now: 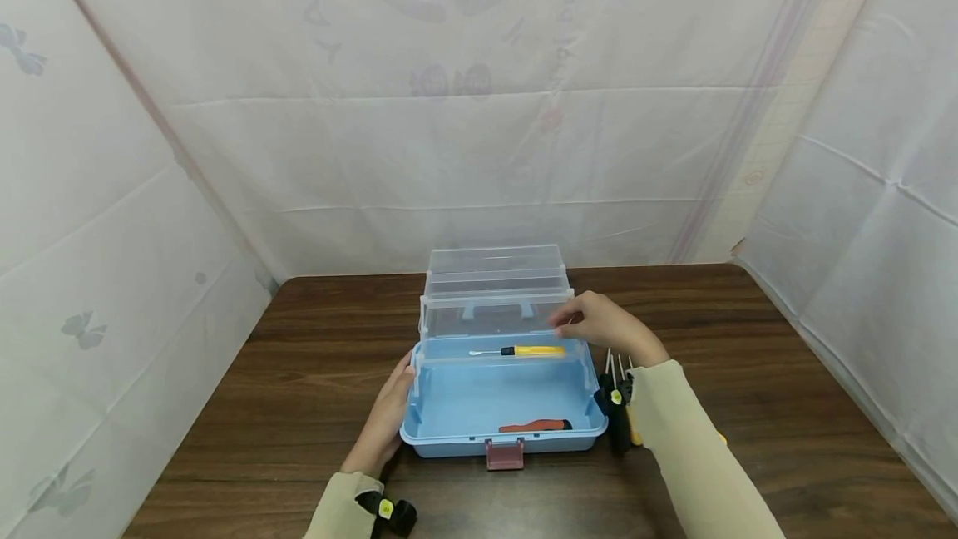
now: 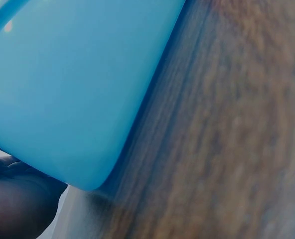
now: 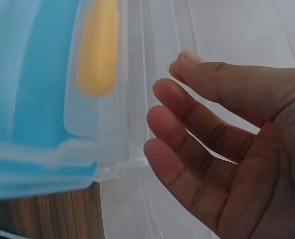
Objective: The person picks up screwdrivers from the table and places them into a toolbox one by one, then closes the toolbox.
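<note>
A light blue toolbox point(image 1: 449, 446) stands on the table with its clear lid point(image 1: 497, 260) raised at the back. Inside, a yellow-and-black screwdriver point(image 1: 537, 351) lies in the clear upper tray point(image 3: 82, 117), and a red-handled tool point(image 1: 535, 426) lies along the box's front wall. My left hand point(image 1: 391, 406) rests against the toolbox's left side. Over the rear right of the box is my right hand point(image 1: 599, 324), palm empty, fingers bent loosely and thumb apart from them. In the right wrist view its fingertips point(image 3: 160, 152) are right by the tray's edge, near the yellow handle.
Several screwdrivers point(image 1: 615, 366) with black and yellow handles lie just right of the toolbox, partly under my right wrist. A pink latch point(image 1: 505, 456) hangs at the box's front. White sheeting point(image 1: 359, 165) encloses the back and sides of the wooden table point(image 1: 299, 389).
</note>
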Demonstrator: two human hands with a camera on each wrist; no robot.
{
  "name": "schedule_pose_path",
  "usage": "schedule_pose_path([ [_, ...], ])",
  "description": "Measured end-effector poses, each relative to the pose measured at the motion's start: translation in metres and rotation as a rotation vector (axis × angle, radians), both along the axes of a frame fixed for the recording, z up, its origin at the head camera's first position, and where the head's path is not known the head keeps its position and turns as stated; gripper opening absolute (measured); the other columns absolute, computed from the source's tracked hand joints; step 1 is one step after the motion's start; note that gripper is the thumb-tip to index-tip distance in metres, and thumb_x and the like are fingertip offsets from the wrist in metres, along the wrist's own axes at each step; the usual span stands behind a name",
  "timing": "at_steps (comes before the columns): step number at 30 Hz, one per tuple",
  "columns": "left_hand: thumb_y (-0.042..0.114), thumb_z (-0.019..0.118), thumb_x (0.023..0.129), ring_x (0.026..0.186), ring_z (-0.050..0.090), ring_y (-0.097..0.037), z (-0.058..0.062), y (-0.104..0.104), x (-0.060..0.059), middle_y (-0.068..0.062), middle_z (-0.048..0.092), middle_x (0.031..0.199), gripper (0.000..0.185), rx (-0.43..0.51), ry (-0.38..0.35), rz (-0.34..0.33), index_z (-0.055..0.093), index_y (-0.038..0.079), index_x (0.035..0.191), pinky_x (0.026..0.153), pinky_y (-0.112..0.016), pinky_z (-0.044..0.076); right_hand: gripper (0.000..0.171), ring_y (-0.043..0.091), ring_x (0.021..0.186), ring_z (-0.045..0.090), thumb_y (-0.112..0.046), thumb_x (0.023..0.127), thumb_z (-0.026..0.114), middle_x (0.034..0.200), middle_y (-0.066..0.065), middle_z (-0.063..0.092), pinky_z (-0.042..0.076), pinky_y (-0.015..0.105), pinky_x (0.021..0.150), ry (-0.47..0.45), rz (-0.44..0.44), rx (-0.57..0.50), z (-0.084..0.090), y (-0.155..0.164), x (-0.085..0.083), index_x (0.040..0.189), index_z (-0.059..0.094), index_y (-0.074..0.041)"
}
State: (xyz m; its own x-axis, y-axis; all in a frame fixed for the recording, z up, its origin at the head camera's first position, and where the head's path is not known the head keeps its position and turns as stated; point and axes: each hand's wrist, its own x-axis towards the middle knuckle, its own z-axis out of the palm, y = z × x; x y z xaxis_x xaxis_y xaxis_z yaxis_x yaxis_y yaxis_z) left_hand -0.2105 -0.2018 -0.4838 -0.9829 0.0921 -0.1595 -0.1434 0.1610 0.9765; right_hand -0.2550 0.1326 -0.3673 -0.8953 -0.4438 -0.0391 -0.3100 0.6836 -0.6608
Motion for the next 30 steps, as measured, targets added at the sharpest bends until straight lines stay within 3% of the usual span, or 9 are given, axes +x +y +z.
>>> schedule_pose_path([
  [20, 0.044, 0.023, 0.105, 0.146, 0.015, -0.042, 0.001, 0.0, 0.001, -0.017, 0.013, 0.161, 0.058, -0.014, 0.003, -0.001, 0.014, 0.017, 0.155, 0.112, -0.062, 0.018, 0.023, 0.022, 0.091, 0.063, -0.015, 0.092, 0.064, 0.112, 0.015, 0.069, 0.057, 0.04, 0.079, -0.026, -0.117, 0.022, -0.004, 0.031, 0.009, 0.111, 0.07, -0.004],
  [30, 0.041, 0.023, 0.106, 0.146, 0.014, -0.041, 0.002, -0.002, 0.002, -0.016, 0.013, 0.161, 0.056, -0.004, 0.008, -0.001, 0.014, 0.017, 0.155, 0.113, -0.062, 0.017, 0.026, 0.023, 0.093, 0.065, -0.018, 0.092, 0.063, 0.112, 0.016, 0.069, 0.056, 0.042, 0.08, -0.038, -0.116, 0.042, -0.01, 0.047, 0.012, 0.112, 0.069, -0.002],
])
